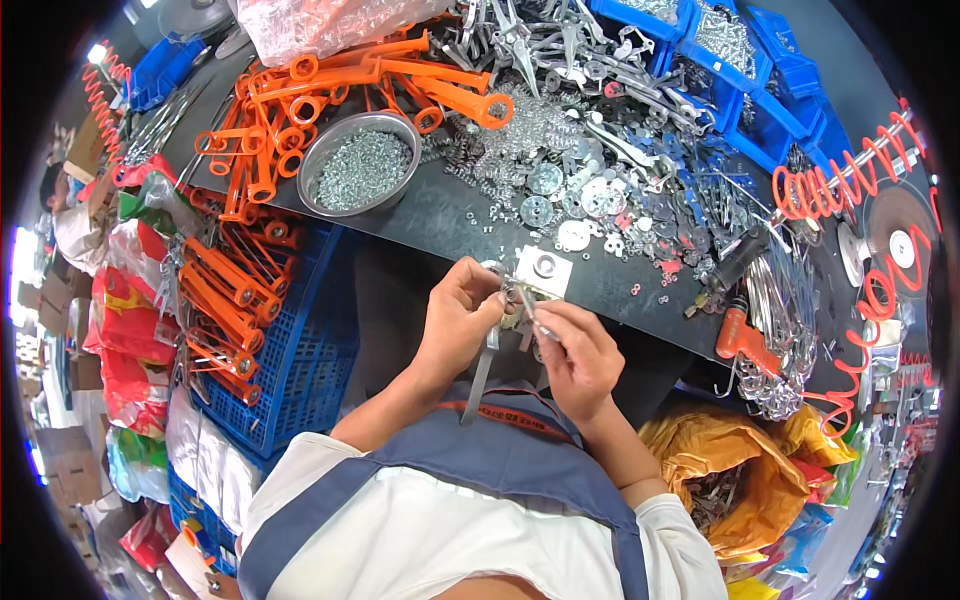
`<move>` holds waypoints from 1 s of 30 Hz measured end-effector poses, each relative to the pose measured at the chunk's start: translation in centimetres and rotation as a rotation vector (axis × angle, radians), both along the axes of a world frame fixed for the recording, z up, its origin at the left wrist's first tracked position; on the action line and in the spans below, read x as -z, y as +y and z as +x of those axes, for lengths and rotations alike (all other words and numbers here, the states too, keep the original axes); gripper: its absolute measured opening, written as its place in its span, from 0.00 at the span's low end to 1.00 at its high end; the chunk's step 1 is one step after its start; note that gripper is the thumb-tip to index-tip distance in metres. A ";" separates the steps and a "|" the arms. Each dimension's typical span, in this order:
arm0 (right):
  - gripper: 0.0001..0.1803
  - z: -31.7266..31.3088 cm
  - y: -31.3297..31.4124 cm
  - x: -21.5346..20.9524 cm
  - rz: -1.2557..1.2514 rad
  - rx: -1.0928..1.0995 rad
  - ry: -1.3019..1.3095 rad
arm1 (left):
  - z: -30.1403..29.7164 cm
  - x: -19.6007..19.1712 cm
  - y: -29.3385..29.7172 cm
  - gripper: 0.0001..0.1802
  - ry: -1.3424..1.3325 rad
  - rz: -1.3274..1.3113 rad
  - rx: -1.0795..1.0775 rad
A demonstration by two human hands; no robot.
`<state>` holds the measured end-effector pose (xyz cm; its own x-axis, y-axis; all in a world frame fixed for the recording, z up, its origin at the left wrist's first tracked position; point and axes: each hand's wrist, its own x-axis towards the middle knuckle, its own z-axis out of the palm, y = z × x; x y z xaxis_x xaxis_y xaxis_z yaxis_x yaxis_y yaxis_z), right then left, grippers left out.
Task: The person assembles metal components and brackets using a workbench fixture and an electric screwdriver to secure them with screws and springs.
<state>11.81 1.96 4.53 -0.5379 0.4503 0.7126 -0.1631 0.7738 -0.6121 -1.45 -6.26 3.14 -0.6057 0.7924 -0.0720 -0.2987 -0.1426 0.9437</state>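
At the table's front edge, my left hand (462, 312) is closed on a grey metal lever (481, 378), whose long flat arm hangs down toward my apron. Fingers and thumb of my right hand (582, 358) pinch a small thin metal piece (529, 299) against the lever's upper end. The exact shape of that piece is partly hidden by my fingers. Just beyond both hands sits a white block (543, 268) with a round metal seat in it. Loose washers and round plates (573, 236) lie behind the block.
A steel bowl of small rivets or screws (362, 165) stands left, beside orange handles (270, 120). Springs (520, 130) and metal levers heap at the back. Blue bins (725, 50), an orange-handled air tool (745, 340) and red coiled hoses (835, 190) are right. A blue crate (300, 350) stands lower left.
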 end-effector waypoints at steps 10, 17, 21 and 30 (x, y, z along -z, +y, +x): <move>0.15 -0.6 1.0 -2.0 0.188 -0.117 -0.086 | -0.1 -0.2 -0.5 0.03 0.067 -0.021 0.023; 0.16 -1.3 0.3 -0.8 0.578 -0.055 -0.099 | -0.5 1.4 -0.7 0.06 -0.108 0.053 0.098; 0.15 -1.3 0.4 0.6 0.658 0.129 0.003 | -0.6 0.3 -1.5 0.22 -0.105 0.208 0.361; 0.22 5.5 3.2 2.3 0.177 0.501 -0.073 | -1.7 -0.7 -1.6 0.40 -0.088 0.179 0.083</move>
